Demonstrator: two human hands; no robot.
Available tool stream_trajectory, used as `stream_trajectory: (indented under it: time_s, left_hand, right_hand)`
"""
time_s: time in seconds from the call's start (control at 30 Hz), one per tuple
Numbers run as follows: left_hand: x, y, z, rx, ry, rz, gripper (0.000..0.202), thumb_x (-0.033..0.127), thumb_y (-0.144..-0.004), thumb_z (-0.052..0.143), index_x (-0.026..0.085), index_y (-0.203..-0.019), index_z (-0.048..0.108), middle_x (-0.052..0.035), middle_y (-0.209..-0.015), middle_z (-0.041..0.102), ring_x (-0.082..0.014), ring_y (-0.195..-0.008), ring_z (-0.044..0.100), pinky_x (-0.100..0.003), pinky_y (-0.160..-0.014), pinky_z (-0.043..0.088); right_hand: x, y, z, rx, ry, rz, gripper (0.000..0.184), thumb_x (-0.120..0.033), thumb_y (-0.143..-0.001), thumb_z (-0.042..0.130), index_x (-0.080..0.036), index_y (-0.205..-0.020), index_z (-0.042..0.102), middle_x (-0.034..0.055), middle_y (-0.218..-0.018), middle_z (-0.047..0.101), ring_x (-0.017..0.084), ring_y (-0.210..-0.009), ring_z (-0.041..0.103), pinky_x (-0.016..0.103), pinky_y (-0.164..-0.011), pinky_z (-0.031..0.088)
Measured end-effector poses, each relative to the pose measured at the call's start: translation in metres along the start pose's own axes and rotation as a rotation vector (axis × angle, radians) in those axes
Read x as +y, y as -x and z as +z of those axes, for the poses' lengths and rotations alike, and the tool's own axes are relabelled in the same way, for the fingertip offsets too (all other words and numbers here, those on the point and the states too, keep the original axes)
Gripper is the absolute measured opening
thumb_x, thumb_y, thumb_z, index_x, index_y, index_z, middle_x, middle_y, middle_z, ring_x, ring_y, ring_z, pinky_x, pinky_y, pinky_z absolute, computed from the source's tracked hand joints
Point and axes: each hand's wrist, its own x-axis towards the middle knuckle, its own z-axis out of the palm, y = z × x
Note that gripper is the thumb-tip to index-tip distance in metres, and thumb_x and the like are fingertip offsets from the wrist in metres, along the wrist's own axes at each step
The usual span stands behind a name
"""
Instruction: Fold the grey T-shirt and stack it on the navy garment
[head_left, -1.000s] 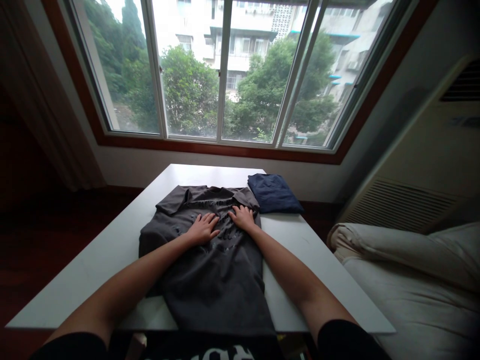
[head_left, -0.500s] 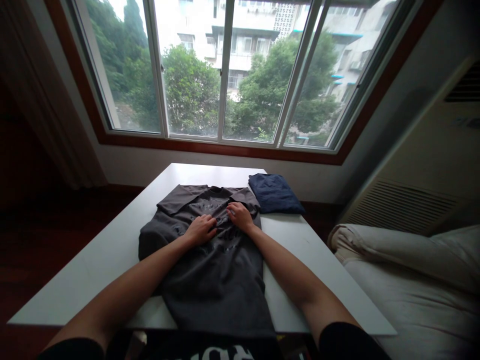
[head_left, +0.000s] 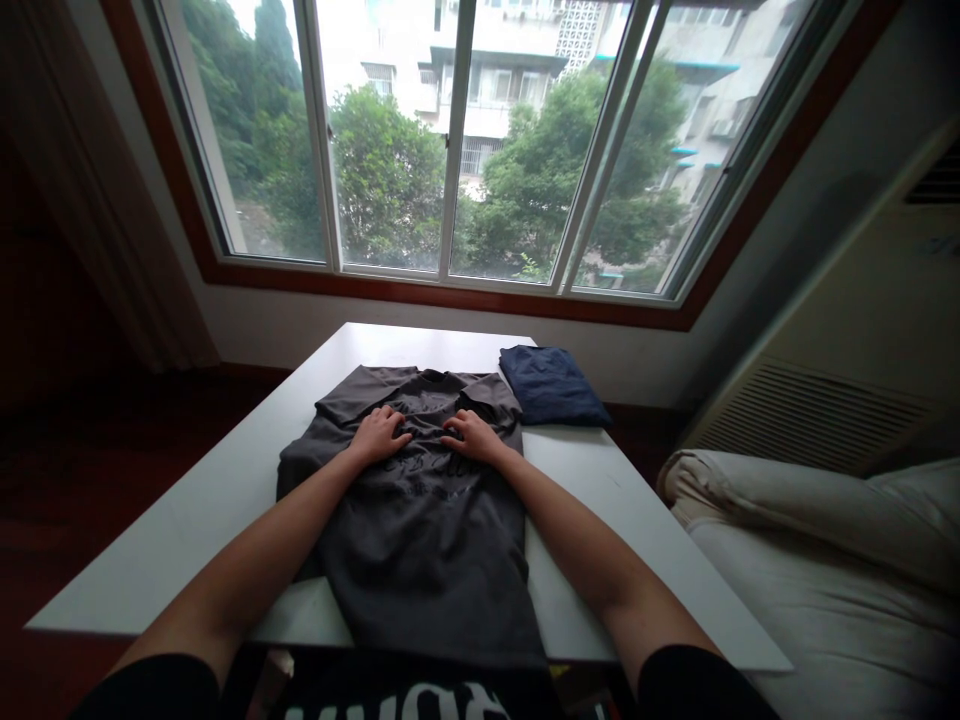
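A dark grey T-shirt (head_left: 435,560) lies spread on the white table (head_left: 202,510), its collar at the far end and its hem at the near edge. Dark printing and some wrinkles run across its chest. My left hand (head_left: 379,435) rests on the left of the chest, fingers apart and pointing toward the collar. On the right of the chest lies my right hand (head_left: 472,437), its fingers spread and slightly bent on the cloth. Neither hand grasps anything that I can see.
A folded navy blue garment (head_left: 553,388) sits at the table's far right edge, beside the shirt's sleeve. To the right stands a pale covered sofa (head_left: 810,540). Beyond the table are a wall and a wide window (head_left: 450,150); a curtain (head_left: 112,200) hangs at left.
My left hand has moved left and slightly away from me across the shirt's chest, widening the gap between my hands. My right hand has shifted only a little. The shirt's wrinkles have changed.
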Motion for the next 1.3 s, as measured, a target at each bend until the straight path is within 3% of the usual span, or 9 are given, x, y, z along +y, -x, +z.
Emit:
stream_trajectory:
  time_s: [0.1,0.27,0.5,0.67,0.87,0.97,1.07,1.3]
  left_hand:
    - [0.001,0.0,-0.001,0.035,0.025,0.074,0.029,0.045,-0.094,0.062,0.022,-0.111,0.07,-0.011,-0.116,0.062,-0.0282,-0.111,0.056,-0.038,-0.096,0.046]
    - [-0.001,-0.001,-0.001,0.051,0.089,0.105,0.015,0.032,-0.097,0.058,0.021,-0.097,0.07,-0.0088,-0.105,0.064,-0.0252,-0.103,0.058,-0.037,-0.095,0.046]
    - [0.003,0.0,0.0,0.039,0.095,0.079,0.016,0.029,-0.1,0.053,0.021,-0.098,0.067,-0.0087,-0.103,0.068,-0.0243,-0.1,0.062,-0.034,-0.09,0.045]
    - [0.005,0.0,-0.002,0.065,0.084,0.056,0.02,0.028,-0.103,0.048,0.021,-0.097,0.067,-0.009,-0.102,0.069,-0.0242,-0.098,0.063,-0.034,-0.087,0.045]
    - [0.009,0.001,-0.008,0.174,0.137,0.03,0.02,0.03,-0.102,0.05,0.022,-0.096,0.067,-0.0081,-0.104,0.068,-0.0246,-0.102,0.062,-0.036,-0.091,0.045]
    - [0.011,0.001,-0.009,0.228,0.154,0.016,0.021,0.03,-0.102,0.049,0.022,-0.096,0.068,-0.0078,-0.103,0.068,-0.025,-0.101,0.061,-0.037,-0.092,0.045]
    - [0.013,0.0,-0.011,0.254,0.171,0.001,0.021,0.031,-0.102,0.049,0.023,-0.096,0.068,-0.0079,-0.102,0.068,-0.0253,-0.102,0.061,-0.038,-0.093,0.046]
    - [0.016,0.002,-0.013,0.254,0.169,0.012,0.016,0.022,-0.096,0.05,0.023,-0.095,0.066,-0.007,-0.098,0.067,-0.0252,-0.101,0.061,-0.038,-0.092,0.045]
  right_hand:
    - [-0.006,-0.001,-0.004,-0.04,0.022,-0.023,0.038,-0.054,-0.091,0.072,-0.022,-0.11,0.07,0.0069,-0.107,0.063,0.021,-0.102,0.058,0.03,-0.092,0.045]
    - [-0.016,-0.002,-0.003,-0.068,0.109,-0.02,0.026,-0.045,-0.097,0.068,-0.019,-0.096,0.069,0.0074,-0.103,0.063,0.021,-0.1,0.055,0.03,-0.09,0.042]
    - [-0.021,0.0,0.006,-0.001,0.063,-0.027,0.016,-0.035,-0.101,0.064,-0.02,-0.102,0.068,0.0064,-0.105,0.064,0.019,-0.1,0.057,0.028,-0.089,0.043]
    - [-0.021,0.0,0.008,0.02,0.028,0.048,0.021,-0.033,-0.106,0.053,-0.02,-0.107,0.069,0.0056,-0.102,0.067,0.018,-0.097,0.06,0.026,-0.085,0.043]
    - [-0.022,0.002,0.002,0.043,0.056,0.063,0.016,-0.035,-0.098,0.066,-0.022,-0.105,0.072,0.0061,-0.105,0.065,0.021,-0.104,0.057,0.029,-0.093,0.043]
    - [-0.022,0.002,-0.001,0.064,0.054,0.066,0.021,-0.035,-0.095,0.07,-0.024,-0.113,0.073,0.0069,-0.111,0.064,0.023,-0.108,0.055,0.032,-0.096,0.043]
    - [-0.02,0.002,0.0,0.057,0.065,0.095,0.025,-0.034,-0.097,0.067,-0.026,-0.12,0.073,0.0073,-0.114,0.064,0.024,-0.11,0.054,0.033,-0.098,0.042]
    - [-0.015,0.0,0.004,0.057,0.079,0.129,0.018,-0.032,-0.1,0.063,-0.025,-0.11,0.076,0.0068,-0.112,0.066,0.023,-0.109,0.053,0.033,-0.098,0.04]
